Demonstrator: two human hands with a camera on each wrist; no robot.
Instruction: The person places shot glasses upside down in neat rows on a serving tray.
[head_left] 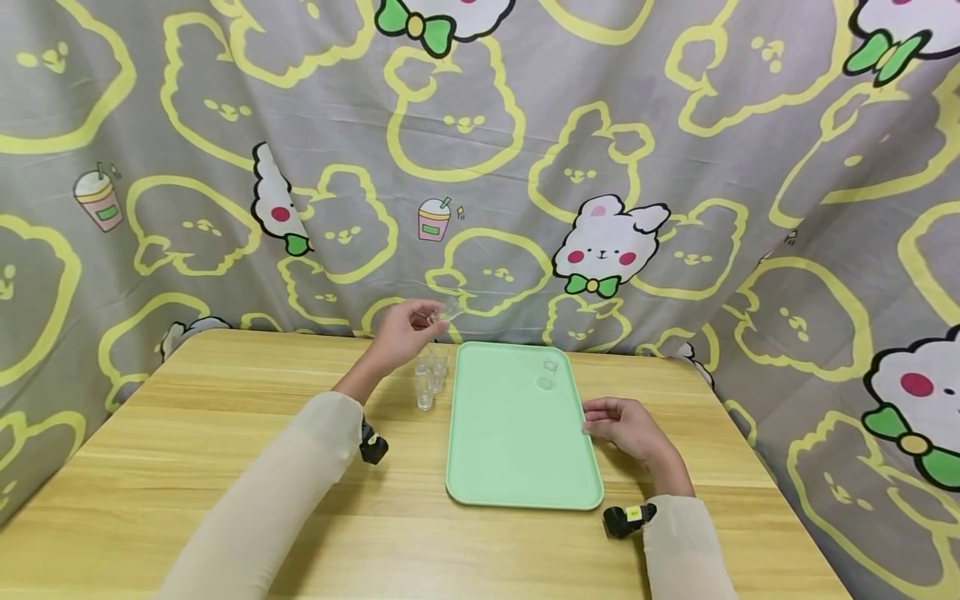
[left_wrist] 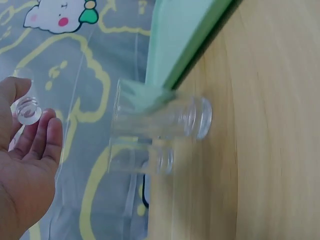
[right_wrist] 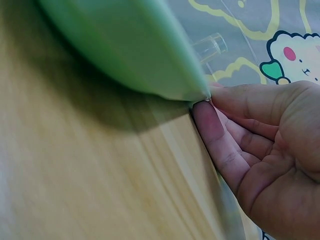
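Observation:
My left hand point(head_left: 405, 335) is raised beyond the table's back edge, left of the tray, and pinches a small clear shot glass point(left_wrist: 28, 105) between thumb and fingers. More clear shot glasses point(head_left: 425, 390) stand close together on the table beside the tray's left edge; two of these glasses point(left_wrist: 165, 117) show in the left wrist view. A light green rectangular tray point(head_left: 517, 442) lies on the table. Near its far right corner stands one clear glass point(head_left: 551, 367). With thumb and index finger, my right hand point(head_left: 628, 429) grips the tray's right rim.
The wooden table point(head_left: 360, 525) extends on both sides of the tray and in front of it. Behind it hangs a grey curtain point(head_left: 495, 200) with yellow cartoon outlines. Black wrist cameras point(head_left: 628, 520) sit on both wrists.

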